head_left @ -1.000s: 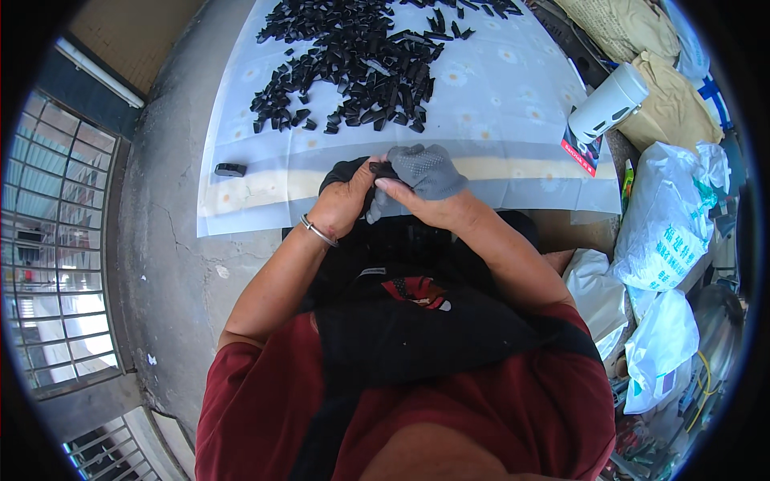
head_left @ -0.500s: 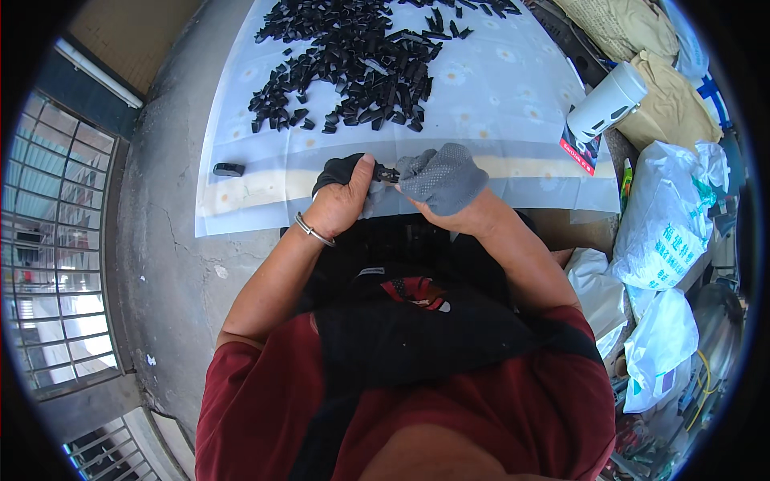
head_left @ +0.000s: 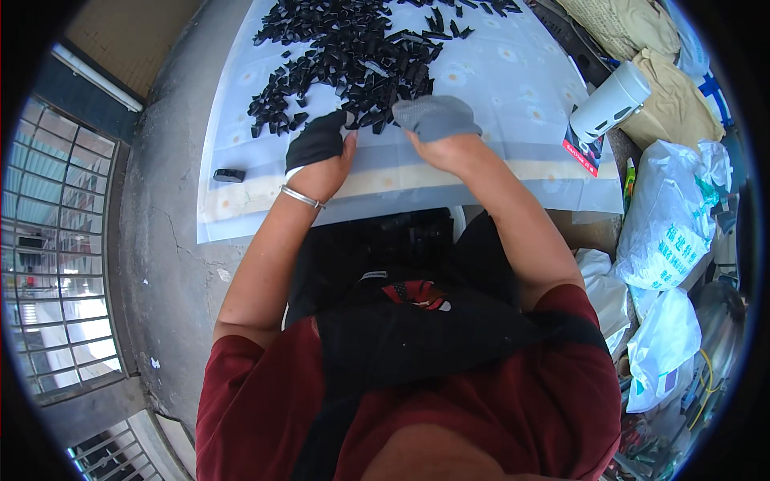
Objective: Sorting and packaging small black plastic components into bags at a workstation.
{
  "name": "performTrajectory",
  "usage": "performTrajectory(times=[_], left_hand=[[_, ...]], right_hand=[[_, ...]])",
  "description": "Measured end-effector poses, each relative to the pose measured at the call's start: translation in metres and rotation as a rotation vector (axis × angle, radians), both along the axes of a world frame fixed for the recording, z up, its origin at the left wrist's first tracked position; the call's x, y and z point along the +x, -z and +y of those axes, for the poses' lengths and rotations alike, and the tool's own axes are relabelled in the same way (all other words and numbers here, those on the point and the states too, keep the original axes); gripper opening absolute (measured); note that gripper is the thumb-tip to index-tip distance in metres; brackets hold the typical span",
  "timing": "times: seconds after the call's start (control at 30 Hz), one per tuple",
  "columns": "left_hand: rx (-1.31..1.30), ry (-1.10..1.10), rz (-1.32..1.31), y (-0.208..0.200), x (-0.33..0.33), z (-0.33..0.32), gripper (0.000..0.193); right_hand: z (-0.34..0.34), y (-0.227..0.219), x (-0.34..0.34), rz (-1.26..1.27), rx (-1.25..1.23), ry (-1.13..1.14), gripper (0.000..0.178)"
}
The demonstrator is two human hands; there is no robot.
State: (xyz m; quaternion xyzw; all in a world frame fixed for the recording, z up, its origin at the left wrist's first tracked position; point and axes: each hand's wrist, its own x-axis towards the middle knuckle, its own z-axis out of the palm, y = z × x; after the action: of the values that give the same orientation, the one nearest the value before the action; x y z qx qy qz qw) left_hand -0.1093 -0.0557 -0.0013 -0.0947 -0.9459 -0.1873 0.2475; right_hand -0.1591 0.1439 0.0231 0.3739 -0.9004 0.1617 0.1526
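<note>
A large heap of small black plastic pieces (head_left: pixel 345 48) lies across the far half of the table. My left hand (head_left: pixel 321 148), in a black glove that leaves the thumb bare, reaches to the heap's near edge. Its fingertips are at the pieces, but whether they grip one is hidden. My right hand (head_left: pixel 441 128), partly covered by a grey dotted glove, is at the heap's lower right edge. The back of the glove hides those fingers. One separate black piece (head_left: pixel 229 175) rests near the table's left edge.
A white flowered cloth (head_left: pixel 513 104) covers the table. To the right stand a white jug-like container (head_left: pixel 611 102) on a red and black card (head_left: pixel 583 154), and stuffed white plastic bags (head_left: pixel 662 216). Below the table edge, a dark container (head_left: pixel 409 232) sits before my lap.
Both hands have moved forward and apart, from together around a small black piece at the table's near edge to the heap. That piece is no longer visible between them.
</note>
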Motion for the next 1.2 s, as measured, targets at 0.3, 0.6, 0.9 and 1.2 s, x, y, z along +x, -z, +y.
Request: performTrajectory(times=[0.3, 0.6, 0.9, 1.2], left_hand=[[-0.226, -0.020, 0.071, 0.027, -0.032, 0.010, 0.020], [0.084, -0.024, -0.130, 0.009, -0.010, 0.003, 0.023], [0.857, 0.276, -0.562, -0.005, 0.029, 0.013, 0.019], [0.387, 0.394, -0.512, -0.030, 0.046, 0.017, 0.038]], right_hand=[[-0.017, 0.015, -0.048, 0.141, -0.018, 0.084, 0.019], [0.064, 0.043, -0.017, -0.634, -0.674, 0.268, 0.035], [0.016, 0.001, 0.049, -0.303, -0.347, -0.157, 0.031], [0.013, -0.007, 0.070, -0.408, -0.142, -0.337, 0.031]])
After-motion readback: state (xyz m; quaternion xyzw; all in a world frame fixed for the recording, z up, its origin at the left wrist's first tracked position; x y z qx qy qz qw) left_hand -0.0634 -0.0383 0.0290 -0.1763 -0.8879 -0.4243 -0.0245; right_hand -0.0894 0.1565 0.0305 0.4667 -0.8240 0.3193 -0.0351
